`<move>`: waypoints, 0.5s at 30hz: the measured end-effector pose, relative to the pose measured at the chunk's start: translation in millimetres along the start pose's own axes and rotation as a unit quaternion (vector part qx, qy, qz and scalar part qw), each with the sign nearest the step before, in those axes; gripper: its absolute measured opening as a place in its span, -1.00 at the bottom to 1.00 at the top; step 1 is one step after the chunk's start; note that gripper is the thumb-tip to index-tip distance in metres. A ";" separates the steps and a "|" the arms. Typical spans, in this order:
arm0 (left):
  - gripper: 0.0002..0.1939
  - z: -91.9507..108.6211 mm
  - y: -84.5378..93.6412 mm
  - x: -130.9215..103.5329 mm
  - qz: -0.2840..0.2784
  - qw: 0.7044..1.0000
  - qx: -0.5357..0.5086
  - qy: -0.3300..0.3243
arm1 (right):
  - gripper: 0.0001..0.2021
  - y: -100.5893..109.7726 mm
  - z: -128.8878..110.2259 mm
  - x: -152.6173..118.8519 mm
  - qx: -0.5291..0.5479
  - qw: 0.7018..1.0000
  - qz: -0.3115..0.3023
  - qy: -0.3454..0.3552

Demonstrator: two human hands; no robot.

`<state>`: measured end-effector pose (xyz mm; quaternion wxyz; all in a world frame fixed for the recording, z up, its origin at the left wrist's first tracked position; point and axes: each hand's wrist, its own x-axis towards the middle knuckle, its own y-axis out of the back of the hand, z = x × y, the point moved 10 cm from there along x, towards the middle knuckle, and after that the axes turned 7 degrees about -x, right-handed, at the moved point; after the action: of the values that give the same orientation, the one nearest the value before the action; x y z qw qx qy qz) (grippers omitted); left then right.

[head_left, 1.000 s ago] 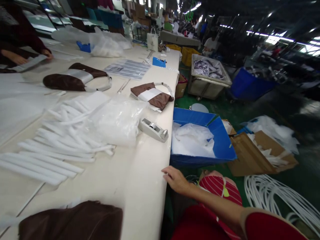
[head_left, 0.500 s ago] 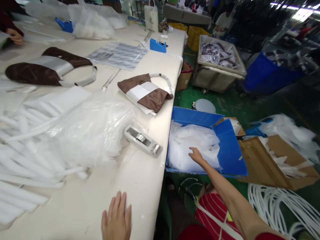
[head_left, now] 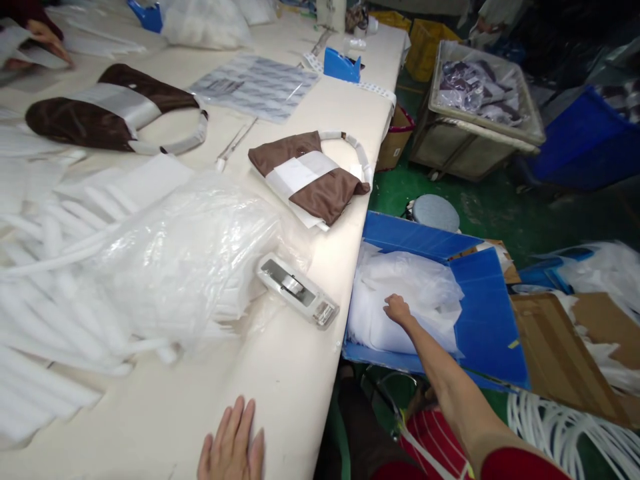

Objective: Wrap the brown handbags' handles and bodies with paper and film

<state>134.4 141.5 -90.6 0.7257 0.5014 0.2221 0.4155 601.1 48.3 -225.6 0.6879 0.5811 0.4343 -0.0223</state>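
Note:
My left hand (head_left: 232, 443) lies flat on the cream tabletop near the bottom edge, its fingers stretched out, with nothing under it that I can see. My right arm reaches down past the table's edge. At its end, my right hand (head_left: 397, 309) is over the pile of thin white translucent sheets (head_left: 420, 273) in a blue open box (head_left: 487, 303). Its fingers are drawn together at the sheets; whether a sheet is pinched between them cannot be made out. On the table near the edge lies a white and grey tape-dispenser-like device (head_left: 299, 291).
A brown shoulder bag (head_left: 320, 177) with a white band sits by the edge; a darker brown bag (head_left: 95, 115) lies further left. Plastic-wrapped white tubes (head_left: 175, 260) cover the table's left. A wheeled bin (head_left: 480, 100) and cardboard box (head_left: 555, 347) stand right. Another person's hand (head_left: 47, 40) shows top left.
My right hand's pointing finger has curled in, and the fingers are now closer together at the sheets. My left hand stays flat on the table. The view has shifted a little.

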 end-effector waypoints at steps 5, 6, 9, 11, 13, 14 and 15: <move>-0.37 4.2 3.0 0.1 0.026 0.999 -0.017 -0.015 | -0.78 44.1 -33.0 -71.6 0.045 0.986 0.126 0.104; -0.37 4.2 3.6 -0.5 0.035 0.999 -0.020 -0.019 | -0.81 55.1 -46.4 -98.6 0.072 0.973 0.163 0.148; -0.43 0.3 1.5 0.7 0.040 0.998 -0.045 -0.008 | -0.85 81.2 -98.8 -201.6 0.183 0.891 0.243 0.336; -0.47 -3.4 -2.5 6.4 0.023 0.995 -0.095 0.021 | -0.81 82.9 -133.7 -268.2 0.229 0.837 0.231 0.441; -0.45 -7.0 -8.4 12.9 -0.014 0.979 -0.189 0.074 | -0.75 73.5 -164.4 -322.7 0.247 0.797 0.191 0.517; -0.41 -7.9 -11.4 13.7 -0.035 0.961 -0.251 0.108 | -0.72 65.6 -177.5 -346.4 0.251 0.779 0.168 0.550; -0.35 -8.3 -13.6 11.3 -0.055 0.935 -0.317 0.149 | -0.69 55.3 -189.0 -368.2 0.252 0.760 0.142 0.582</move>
<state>139.7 153.3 -105.3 0.8273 0.1648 0.2120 0.4934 293.7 46.4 57.0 0.1269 0.6897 0.6424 0.3091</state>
